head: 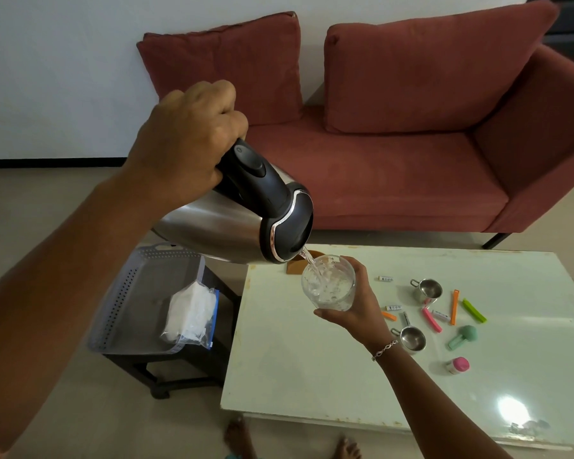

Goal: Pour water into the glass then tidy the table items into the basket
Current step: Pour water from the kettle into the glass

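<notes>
My left hand (186, 140) grips the black handle of a steel kettle (219, 230), tipped with its spout down to the right. A thin stream of water runs from the spout into a clear glass (328, 284). My right hand (358, 313) holds that glass from below, above the white table's (295, 369) far left part. The grey perforated basket (126, 293) sits on a dark stool left of the table, with a plastic bag of white stuff (189, 314) in it.
On the table's right half lie two small steel cups (428, 289) (411, 339), several coloured clips (474, 310), small white batteries (385, 278), a green tool (463, 336) and a pink-lidded jar (458, 365). A brown coaster (295, 268) lies behind the glass. A red sofa (395, 160) stands beyond.
</notes>
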`<state>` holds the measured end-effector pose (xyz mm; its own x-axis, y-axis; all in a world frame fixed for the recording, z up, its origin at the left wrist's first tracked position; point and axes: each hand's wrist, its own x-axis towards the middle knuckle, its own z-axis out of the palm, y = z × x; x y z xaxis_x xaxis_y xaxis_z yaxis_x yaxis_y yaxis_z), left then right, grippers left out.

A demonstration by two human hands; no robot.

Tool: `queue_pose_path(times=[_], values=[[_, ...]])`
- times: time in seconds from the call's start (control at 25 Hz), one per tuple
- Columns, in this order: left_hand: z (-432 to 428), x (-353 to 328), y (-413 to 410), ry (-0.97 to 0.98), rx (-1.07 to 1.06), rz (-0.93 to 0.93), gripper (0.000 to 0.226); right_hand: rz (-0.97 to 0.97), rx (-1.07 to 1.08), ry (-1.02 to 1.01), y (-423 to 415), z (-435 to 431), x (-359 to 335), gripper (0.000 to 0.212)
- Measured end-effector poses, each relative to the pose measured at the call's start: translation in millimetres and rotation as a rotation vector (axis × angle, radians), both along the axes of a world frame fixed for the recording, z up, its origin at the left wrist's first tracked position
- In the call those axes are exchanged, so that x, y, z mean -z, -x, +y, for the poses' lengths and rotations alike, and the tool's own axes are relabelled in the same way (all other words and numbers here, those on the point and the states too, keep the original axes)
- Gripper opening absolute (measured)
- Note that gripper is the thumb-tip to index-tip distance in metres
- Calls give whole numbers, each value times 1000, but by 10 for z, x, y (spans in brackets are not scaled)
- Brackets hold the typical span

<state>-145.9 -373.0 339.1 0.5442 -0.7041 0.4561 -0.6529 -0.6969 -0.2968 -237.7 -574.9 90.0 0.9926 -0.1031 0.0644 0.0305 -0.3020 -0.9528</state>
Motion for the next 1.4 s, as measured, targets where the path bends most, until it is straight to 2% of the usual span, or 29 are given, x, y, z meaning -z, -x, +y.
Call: queue_pose_path(times=[0.32, 1.4], values=[[15, 17, -43, -13, -15, -84, 20, -17, -20, -15, -16, 20, 17, 83], [-34, -37, -97, -50, -50, -31, 18, -28, -71, -18, -89, 31, -4, 81]])
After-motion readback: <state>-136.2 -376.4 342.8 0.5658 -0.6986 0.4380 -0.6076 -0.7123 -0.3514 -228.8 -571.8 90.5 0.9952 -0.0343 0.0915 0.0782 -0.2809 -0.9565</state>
